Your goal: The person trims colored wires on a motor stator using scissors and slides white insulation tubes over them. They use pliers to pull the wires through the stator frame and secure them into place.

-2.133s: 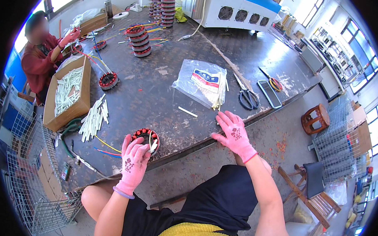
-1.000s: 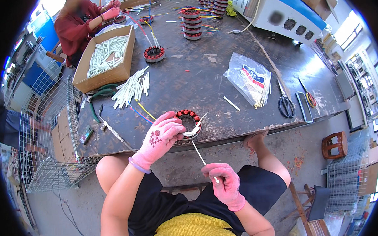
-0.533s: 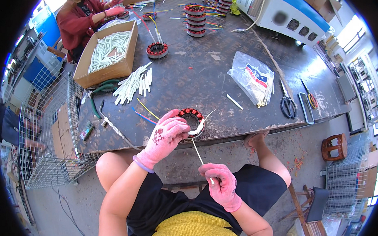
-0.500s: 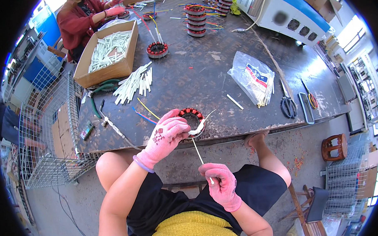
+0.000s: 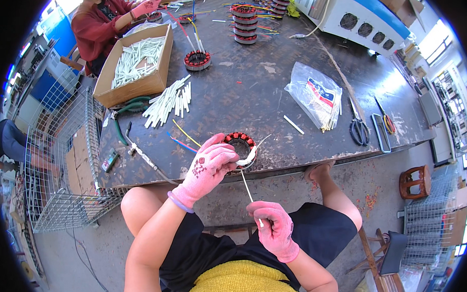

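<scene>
A ring-shaped motor stator [image 5: 240,137] with red coils rests at the table's near edge. My left hand [image 5: 208,168], in a pink glove, is closed on the ring's left front side, and its fingers hide part of the ring. From the stator's front a thin white cord [image 5: 247,186] runs taut down to my right hand [image 5: 274,229]. That hand, also gloved in pink, pinches the cord, and a short white end pokes out below the fingers. White sleeving [image 5: 249,158] lies along the ring's front. Yellow, blue and red lead wires [image 5: 183,144] stick out to the left.
Left of the stator lie loose white tubes [image 5: 168,103], a carton [image 5: 102,94] of more tubes and green-handled pliers [image 5: 133,105]. A plastic bag [image 5: 310,92], scissors [image 5: 358,132] and a phone [image 5: 381,133] lie right. Beyond are stacked stators [image 5: 244,27] and a co-worker [image 5: 101,25].
The whole view has shifted slightly. My hands keep nearly the same hold on the stator and cord. The co-worker's gloved hand has risen.
</scene>
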